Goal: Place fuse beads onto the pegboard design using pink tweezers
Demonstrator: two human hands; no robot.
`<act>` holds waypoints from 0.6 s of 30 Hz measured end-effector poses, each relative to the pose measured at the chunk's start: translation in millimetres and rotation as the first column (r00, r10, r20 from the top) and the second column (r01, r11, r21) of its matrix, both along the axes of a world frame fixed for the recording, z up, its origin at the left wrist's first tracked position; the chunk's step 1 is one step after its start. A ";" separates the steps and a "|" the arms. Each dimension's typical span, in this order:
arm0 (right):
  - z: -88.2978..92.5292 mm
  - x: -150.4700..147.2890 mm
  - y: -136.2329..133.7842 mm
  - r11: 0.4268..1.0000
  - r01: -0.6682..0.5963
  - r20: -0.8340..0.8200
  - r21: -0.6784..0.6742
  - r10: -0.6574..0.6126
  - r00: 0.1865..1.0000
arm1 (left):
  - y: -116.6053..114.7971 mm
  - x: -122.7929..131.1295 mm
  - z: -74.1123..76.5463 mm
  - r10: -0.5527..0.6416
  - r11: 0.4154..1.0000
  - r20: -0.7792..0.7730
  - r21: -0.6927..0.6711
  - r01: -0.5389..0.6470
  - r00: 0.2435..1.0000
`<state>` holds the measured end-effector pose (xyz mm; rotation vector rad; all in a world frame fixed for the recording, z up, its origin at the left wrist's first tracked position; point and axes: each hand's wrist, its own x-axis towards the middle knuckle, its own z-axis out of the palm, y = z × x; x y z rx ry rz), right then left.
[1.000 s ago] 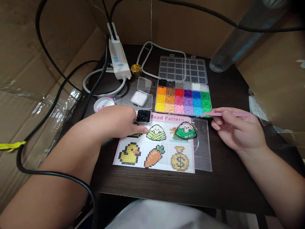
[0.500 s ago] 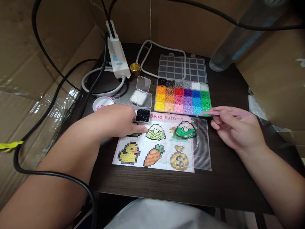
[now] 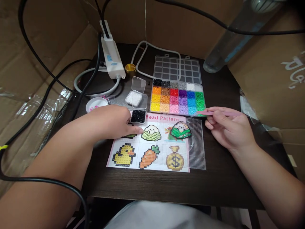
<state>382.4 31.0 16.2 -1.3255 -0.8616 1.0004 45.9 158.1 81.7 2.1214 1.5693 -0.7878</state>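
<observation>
My right hand [image 3: 230, 128] holds pink tweezers [image 3: 214, 113], with the tips at the front edge of a compartment box of colored beads [image 3: 177, 111], near the light blue and green ones. My left hand [image 3: 116, 122] is closed at the left side of a small clear box of black beads [image 3: 138, 116]; its thumb stretches out below the box and most fingers are hidden. Underneath lies a bead pattern sheet [image 3: 149, 152] with a duck, a carrot and a money bag. A bead piece with a green lower part [image 3: 181, 130] rests on a clear pegboard [image 3: 197, 146] over the sheet's right side.
Behind my left hand are a white dish with pink beads [image 3: 97, 103], an open box of white beads [image 3: 133, 98] and a gold cup [image 3: 130, 69]. A power strip [image 3: 113, 60] stands at the back left. A black cable [image 3: 47, 180] crosses over my left forearm.
The whole view has shifted a little, so things sit slightly further left. Both hands keep nearly the same place relative to the boxes, and the tweezers stay in my right hand.
</observation>
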 end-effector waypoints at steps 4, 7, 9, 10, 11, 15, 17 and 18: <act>0.1 0.6 0.9 1.000 -0.012 -0.001 0.008 0.012 1.000 | 1.1 1.7 -0.4 -0.009 1.000 -0.024 0.008 0.009 1.000; -3.1 2.3 1.4 0.999 -0.032 0.010 0.034 0.031 0.999 | 1.6 2.6 0.0 0.001 1.000 -0.038 -0.010 -0.001 0.999; -7.4 4.1 1.7 0.997 -0.039 0.030 0.060 0.038 0.999 | 2.0 1.5 -0.8 0.003 1.000 -0.036 -0.020 -0.004 0.999; -10.0 5.3 1.8 0.996 -0.036 0.047 0.079 0.032 0.998 | 2.3 0.4 -1.5 0.006 1.000 -0.029 -0.021 -0.007 1.000; -12.7 6.6 2.1 0.995 -0.024 0.069 0.100 0.017 0.997 | 2.5 -0.9 -2.4 0.008 1.000 -0.021 -0.018 -0.008 1.000; -21.4 13.0 5.0 0.977 0.104 0.165 0.185 -0.136 0.977 | 3.3 -5.5 -5.3 -0.030 1.000 -0.048 -0.007 0.029 0.998; -23.4 15.7 7.6 0.965 0.165 0.204 0.203 -0.206 0.957 | 3.9 -6.2 -5.9 -0.065 0.998 -0.075 -0.015 0.065 0.995; -23.9 16.6 9.0 0.962 0.184 0.220 0.203 -0.228 0.948 | 4.2 -5.9 -5.9 -0.069 0.998 -0.081 -0.012 0.068 0.994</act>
